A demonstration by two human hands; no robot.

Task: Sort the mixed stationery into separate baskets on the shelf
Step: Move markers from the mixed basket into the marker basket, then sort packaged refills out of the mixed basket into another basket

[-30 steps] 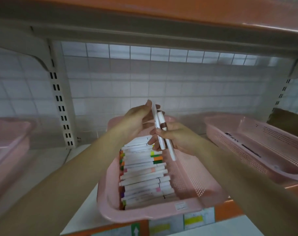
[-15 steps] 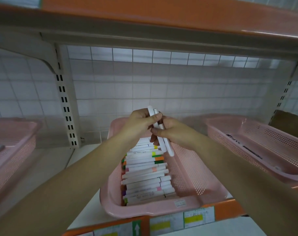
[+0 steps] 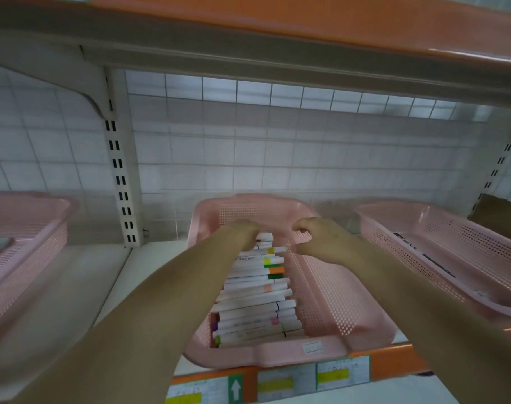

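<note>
Shelf (image 3: 82, 287): a white board with an orange front edge that carries price labels (image 3: 341, 373). Light is dim and the frame is smeared by motion.

Middle pink basket (image 3: 277, 355): its near rim sits at the shelf's front edge and seems to overhang it slightly.
- Risk: a downward lean or a tug on that rim could tip or slide the basket off the front.

Markers (image 3: 257, 298): white barrels with coloured caps, stacked crosswise along the basket's left side from the near wall to the far end. The right half of the floor is bare perforated plastic.
- Risk: the barrels are round and loosely piled, with nothing on the right to stop them. A knock from a wrist or forearm would likely send the top ones rolling right and break up the row.
- The left forearm passes low over the stack's left edge, so it is the likeliest thing to knock it.

Left hand (image 3: 244, 233): over the far end of the marker row, knuckles up, fingers turned down out of sight. It appears to touch the topmost markers. I cannot tell whether it grips one or only presses.

Right hand (image 3: 325, 242): apart from the left, just right of the row's far end and above the bare floor. Fingers are loosely curled and nothing is visible in them.

The whole stack therefore lies under and nearer than both hands.

Flanking baskets: the left basket (image 3: 29, 237) and the right basket (image 3: 467, 249) stand well apart from the middle one. The right one holds a few dark, flat items too blurred to name.
- Risk: a marker carried there would undo the sort.

Behind: a slotted upright (image 3: 118, 182) and a white tiled wall (image 3: 277, 158).
</note>
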